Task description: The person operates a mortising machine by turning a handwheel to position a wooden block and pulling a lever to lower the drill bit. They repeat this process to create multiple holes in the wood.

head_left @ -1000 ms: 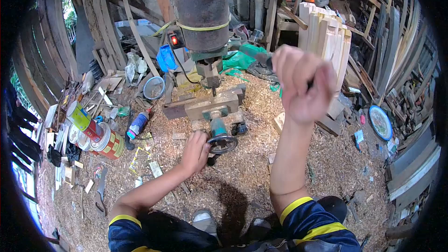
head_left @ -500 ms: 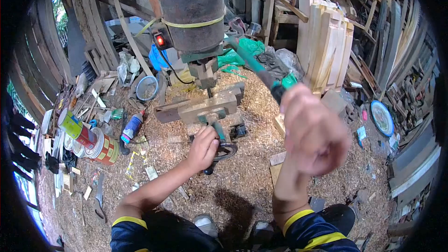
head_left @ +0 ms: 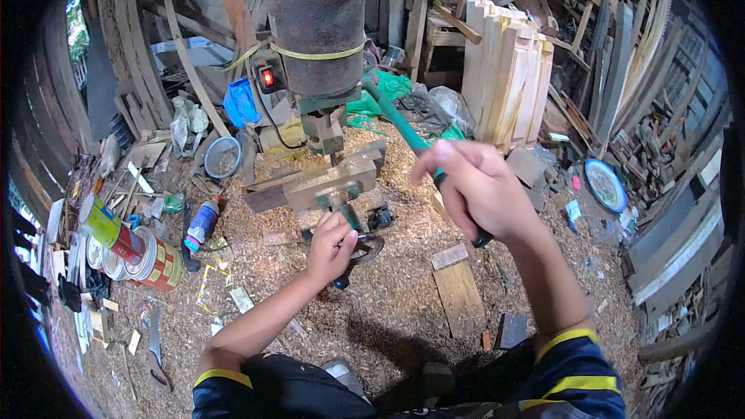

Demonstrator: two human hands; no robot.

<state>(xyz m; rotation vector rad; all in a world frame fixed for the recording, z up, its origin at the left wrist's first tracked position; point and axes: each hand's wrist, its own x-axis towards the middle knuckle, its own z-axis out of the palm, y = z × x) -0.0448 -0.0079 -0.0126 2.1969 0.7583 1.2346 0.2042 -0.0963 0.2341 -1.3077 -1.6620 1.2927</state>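
A mortising machine with a dark motor housing [head_left: 317,46] stands before me, its red switch [head_left: 268,77] lit. Its bit [head_left: 334,160] points down at a wooden piece [head_left: 306,190] held in a green vise [head_left: 341,200]. My left hand [head_left: 331,250] is closed at the vise's handwheel [head_left: 374,248], covering part of its rim; a black knob [head_left: 340,283] shows below. My right hand [head_left: 477,186] is around the green feed lever [head_left: 396,118], thumb toward the machine. The lever's black end [head_left: 483,239] sticks out beneath that hand.
Pale shaped boards [head_left: 508,74] stand upright behind on the right. A board [head_left: 458,295] lies on the shavings-covered floor. To the left are buckets [head_left: 159,260], a bottle [head_left: 203,223] and a handsaw [head_left: 157,349]. A round tray [head_left: 605,185] is at right.
My right hand, with the lever, has moved away from me and appears smaller, with its grip looser. My left hand stays at the handwheel. The whole view has shifted slightly.
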